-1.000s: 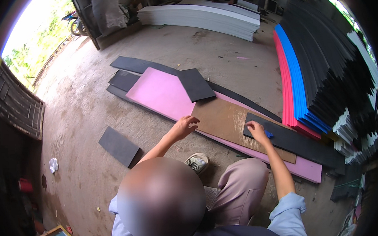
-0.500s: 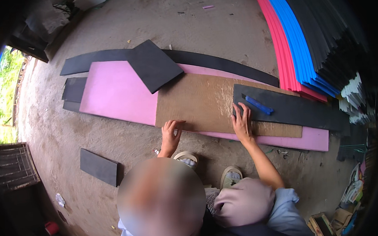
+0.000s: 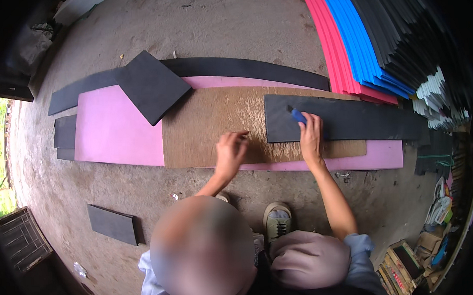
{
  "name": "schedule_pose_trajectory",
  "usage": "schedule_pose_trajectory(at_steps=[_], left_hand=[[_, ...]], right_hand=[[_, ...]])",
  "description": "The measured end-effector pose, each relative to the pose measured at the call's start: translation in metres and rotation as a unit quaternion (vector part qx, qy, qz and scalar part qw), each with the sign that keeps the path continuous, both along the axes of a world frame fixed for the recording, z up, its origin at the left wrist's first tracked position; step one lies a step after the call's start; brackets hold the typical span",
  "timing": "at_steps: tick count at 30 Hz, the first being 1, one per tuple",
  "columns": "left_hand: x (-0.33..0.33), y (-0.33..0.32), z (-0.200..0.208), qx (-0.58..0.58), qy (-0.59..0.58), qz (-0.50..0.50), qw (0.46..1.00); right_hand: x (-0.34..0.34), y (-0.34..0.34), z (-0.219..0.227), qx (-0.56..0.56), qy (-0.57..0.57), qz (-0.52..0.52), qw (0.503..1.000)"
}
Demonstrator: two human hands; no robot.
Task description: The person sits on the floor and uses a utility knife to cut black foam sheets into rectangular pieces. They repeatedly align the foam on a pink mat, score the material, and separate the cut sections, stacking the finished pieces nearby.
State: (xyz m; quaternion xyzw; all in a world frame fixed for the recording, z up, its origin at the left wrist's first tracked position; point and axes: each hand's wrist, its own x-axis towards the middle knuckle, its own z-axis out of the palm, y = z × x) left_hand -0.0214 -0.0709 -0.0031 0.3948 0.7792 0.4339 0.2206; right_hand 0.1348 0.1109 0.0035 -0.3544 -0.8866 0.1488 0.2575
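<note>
Right hand (image 3: 311, 138) has its fingers wrapped round a slim blue cutter (image 3: 298, 116), over a long black foam strip (image 3: 356, 113) lying on a brown rectangular wooden board (image 3: 208, 114). Left hand (image 3: 231, 152) is loosely curled over the board, kinda blurry, so can't tell if it's holding anything. Pink foam sheet (image 3: 114, 131) underneath.

Blue cutter (image 3: 298, 116), black strip (image 3: 364, 115), brown board (image 3: 198, 120)

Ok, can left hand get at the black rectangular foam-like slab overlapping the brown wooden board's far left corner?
Probably yes: the left hand looks empty, with only bare board between it and the slab.
</note>
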Motion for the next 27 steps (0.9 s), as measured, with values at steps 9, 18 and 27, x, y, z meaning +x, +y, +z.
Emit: schedule_pose_trajectory(at_steps=[9, 18, 27], left_hand=[[0.053, 0.051, -0.015, -0.043, -0.215, 0.043, 0.975], [0.035, 0.065, -0.001, 0.103, -0.507, 0.134, 0.845], [-0.086, -0.096, 0.004, 0.057, -0.385, 0.278, 0.878]], right_hand=[[0.042, 0.023, -0.006, -0.062, 0.064, -0.092, 0.992], [0.038, 0.021, 0.011, -0.058, 0.090, -0.098, 0.989], [-0.030, -0.025, 0.008, -0.100, 0.089, -0.010, 0.991]])
